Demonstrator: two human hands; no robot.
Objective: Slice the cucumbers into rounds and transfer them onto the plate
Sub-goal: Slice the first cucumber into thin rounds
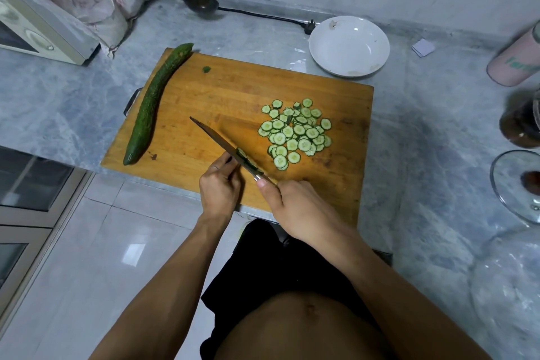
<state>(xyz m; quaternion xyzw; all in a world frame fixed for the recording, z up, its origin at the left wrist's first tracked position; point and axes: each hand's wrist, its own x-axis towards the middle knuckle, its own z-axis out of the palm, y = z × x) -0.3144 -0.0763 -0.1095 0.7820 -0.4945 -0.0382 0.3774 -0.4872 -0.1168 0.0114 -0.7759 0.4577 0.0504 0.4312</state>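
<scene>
The right hand hides the knife handle it grips; whether the left hand, fingers curled at the blade, pinches the cucumber stub is unclear. A whole cucumber lies along the cutting board's left edge. Pale green-rimmed rounds heap right of the blade, near the white plate on the worktop.

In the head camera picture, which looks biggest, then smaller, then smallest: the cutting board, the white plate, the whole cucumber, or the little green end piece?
1. cutting board
2. whole cucumber and white plate: alike, too unsure to rank; the cucumber is longer, the plate wider
3. little green end piece
</scene>
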